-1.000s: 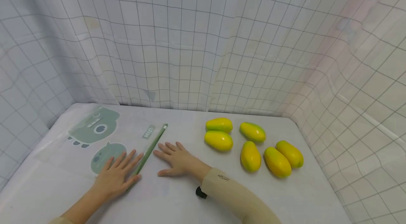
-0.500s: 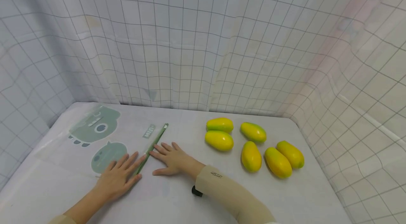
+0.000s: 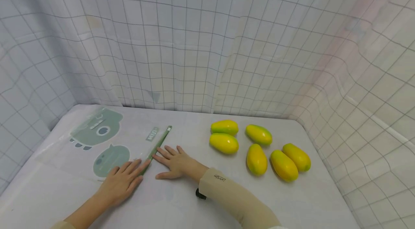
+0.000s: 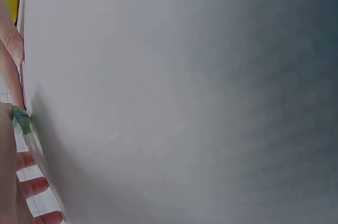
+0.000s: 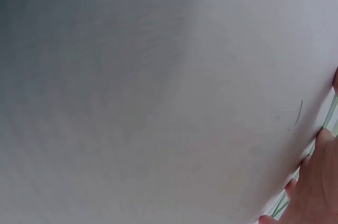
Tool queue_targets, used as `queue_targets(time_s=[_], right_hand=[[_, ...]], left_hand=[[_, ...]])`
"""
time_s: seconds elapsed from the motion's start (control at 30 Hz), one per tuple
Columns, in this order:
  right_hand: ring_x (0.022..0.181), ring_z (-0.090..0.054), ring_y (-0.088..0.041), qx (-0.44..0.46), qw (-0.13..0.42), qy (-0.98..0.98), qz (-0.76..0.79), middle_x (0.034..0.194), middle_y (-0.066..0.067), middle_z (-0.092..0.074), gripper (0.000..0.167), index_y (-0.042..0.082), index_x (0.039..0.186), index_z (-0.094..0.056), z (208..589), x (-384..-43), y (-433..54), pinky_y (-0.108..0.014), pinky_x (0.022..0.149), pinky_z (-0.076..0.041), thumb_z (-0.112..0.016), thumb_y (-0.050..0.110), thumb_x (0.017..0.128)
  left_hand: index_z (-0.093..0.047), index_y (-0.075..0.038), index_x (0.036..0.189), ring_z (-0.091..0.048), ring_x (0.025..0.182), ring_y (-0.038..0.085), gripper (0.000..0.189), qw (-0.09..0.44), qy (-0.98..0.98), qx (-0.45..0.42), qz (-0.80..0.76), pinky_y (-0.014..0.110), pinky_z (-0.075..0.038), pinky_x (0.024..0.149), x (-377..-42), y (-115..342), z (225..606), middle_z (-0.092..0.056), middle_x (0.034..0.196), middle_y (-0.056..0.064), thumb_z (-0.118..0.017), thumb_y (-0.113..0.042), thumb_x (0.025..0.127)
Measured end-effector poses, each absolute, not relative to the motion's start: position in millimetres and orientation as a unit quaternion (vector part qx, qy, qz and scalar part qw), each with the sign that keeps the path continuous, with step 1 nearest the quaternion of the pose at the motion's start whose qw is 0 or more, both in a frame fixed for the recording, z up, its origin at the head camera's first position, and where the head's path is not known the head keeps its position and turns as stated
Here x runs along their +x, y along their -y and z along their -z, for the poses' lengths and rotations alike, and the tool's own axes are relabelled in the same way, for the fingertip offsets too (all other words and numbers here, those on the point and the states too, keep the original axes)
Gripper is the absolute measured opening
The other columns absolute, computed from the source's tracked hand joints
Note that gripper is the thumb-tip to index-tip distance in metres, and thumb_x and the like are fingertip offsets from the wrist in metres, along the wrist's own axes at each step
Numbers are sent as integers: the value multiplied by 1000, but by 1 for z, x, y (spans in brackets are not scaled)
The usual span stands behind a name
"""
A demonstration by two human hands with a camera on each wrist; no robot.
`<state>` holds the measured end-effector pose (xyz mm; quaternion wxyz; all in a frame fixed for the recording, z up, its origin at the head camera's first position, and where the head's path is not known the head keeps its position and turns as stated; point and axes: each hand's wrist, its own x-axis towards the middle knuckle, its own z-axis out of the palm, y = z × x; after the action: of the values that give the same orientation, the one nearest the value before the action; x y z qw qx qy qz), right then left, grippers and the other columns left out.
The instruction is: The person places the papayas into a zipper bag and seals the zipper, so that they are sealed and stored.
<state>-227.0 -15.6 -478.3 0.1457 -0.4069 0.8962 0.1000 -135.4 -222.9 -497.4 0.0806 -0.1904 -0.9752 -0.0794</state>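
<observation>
A clear plastic bag (image 3: 136, 146) with grey-green dinosaur prints lies flat on the left of the white table in the head view. A narrow green strip (image 3: 164, 135) runs along its right edge. My left hand (image 3: 120, 182) rests palm down over the bag's near right part, its fingers reaching the strip. To the right of the strip lies my right hand (image 3: 177, 165), flat with fingers spread, its fingertips at the green edge. The left wrist view catches a green end of the strip (image 4: 21, 120) beside the left hand. Neither hand visibly grips anything.
Several yellow-green mangoes lie on the table's right half, the nearest pair of mangoes (image 3: 224, 143) just beyond the right forearm. White grid-patterned curtains (image 3: 194, 41) hang behind the table (image 3: 194, 117) and at both sides.
My right hand has slid left until its fingertips meet the green strip. The fingers of my left hand have drawn closer together at the strip. The mangoes lie as before.
</observation>
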Motion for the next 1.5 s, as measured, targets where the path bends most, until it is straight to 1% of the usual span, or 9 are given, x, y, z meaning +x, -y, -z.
queue_targets(time_s=[0.17,0.33,0.47,0.73,0.93,1.13,1.2,1.37,1.5], right_hand=[[139,6,-10,-409,144,-895,-103,151,14,14,73,40,143,9,480,-228,16,-42,112,-6,-20,72,84],[139,5,-11,-409,144,-895,-107,151,14,12,73,40,143,9,480,-228,17,-42,112,-6,-21,72,84],[139,6,-10,-403,149,-896,-108,151,15,14,73,41,142,11,481,-228,17,-42,113,-6,-20,73,84],[139,5,-11,-408,150,-895,-101,151,14,14,74,40,143,10,480,-227,16,-42,112,-6,-21,72,84],[139,7,-11,-408,148,-895,-99,151,13,13,74,39,143,10,481,-228,16,-43,112,-6,-21,72,84],[139,6,-11,-411,147,-894,-100,151,13,12,74,39,144,8,479,-227,16,-43,112,-6,-22,71,85],[139,6,-11,-411,146,-894,-103,151,13,12,74,39,144,8,478,-226,16,-42,112,-6,-21,72,85],[139,6,-11,-411,146,-894,-106,151,13,12,73,39,143,9,477,-226,16,-42,112,-6,-22,71,85],[139,6,-11,-412,145,-893,-104,151,13,12,73,39,143,10,477,-226,15,-42,112,-6,-22,71,85]], left_hand=[[-46,-21,134,-46,112,33,40,100,970,-202,90,55,-37,86,-134,223,498,-50,128,12,-47,-29,94],[-57,-12,123,-50,104,29,33,137,964,-207,91,50,-41,79,-133,222,500,-55,119,10,-53,-23,92],[-56,-9,124,-49,105,30,35,133,965,-190,120,51,-39,81,-130,219,500,-56,120,10,-54,-21,91],[-47,-8,131,-38,117,36,48,108,968,-143,174,56,-30,87,-121,212,509,-45,133,15,-55,-32,90],[-49,-3,129,-42,112,33,46,157,965,-124,172,53,-34,81,-116,208,515,-48,130,15,-56,-26,90],[-51,1,126,-48,100,35,41,213,949,-119,201,51,-41,74,-115,206,514,-53,123,19,-55,-17,90],[-51,1,126,-49,96,36,39,230,942,-115,215,51,-41,75,-115,206,514,-53,122,20,-54,-16,91],[-50,1,128,-51,91,35,40,248,934,-99,238,50,-42,76,-116,206,513,-52,123,20,-54,-12,90],[-50,1,128,-51,88,33,45,262,927,-94,252,50,-45,70,-117,206,512,-53,123,20,-58,-7,85]])
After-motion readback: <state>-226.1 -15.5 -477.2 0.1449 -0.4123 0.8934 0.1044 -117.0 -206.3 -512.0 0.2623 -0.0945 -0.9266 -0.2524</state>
